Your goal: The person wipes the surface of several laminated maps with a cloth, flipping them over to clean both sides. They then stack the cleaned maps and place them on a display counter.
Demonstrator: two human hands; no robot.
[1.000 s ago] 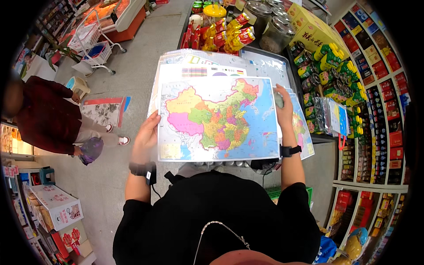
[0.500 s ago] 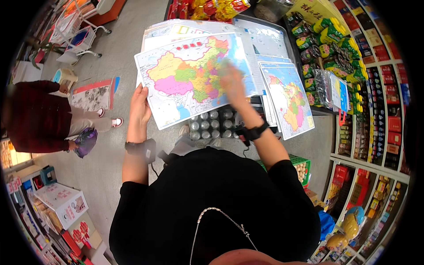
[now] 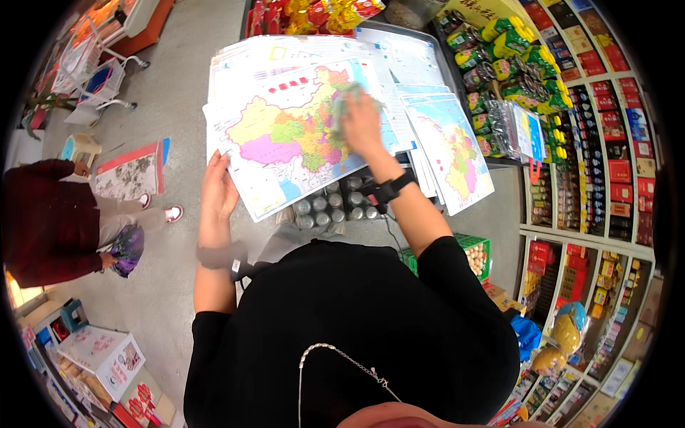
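A large colourful map sheet [image 3: 285,143] lies tilted over a stack of similar sheets [image 3: 285,53] on a display. My left hand [image 3: 217,189] grips the map's lower left edge. My right hand [image 3: 365,125], with a black watch on its wrist, rests on the upper right part of the map and presses a pale green cloth [image 3: 345,100] against it. The hand and cloth are blurred by motion.
Another map [image 3: 453,150] hangs off the display at the right. Round cans [image 3: 335,207] sit below the maps. Packed shelves [image 3: 606,143] line the right side, with a green crate [image 3: 477,251] near them. A person in dark red [image 3: 50,221] crouches at the left beside a poster on the floor [image 3: 128,171].
The map went from upright in both hands to lying on the stack. My right hand left the map's right edge and moved onto its face with the cloth.
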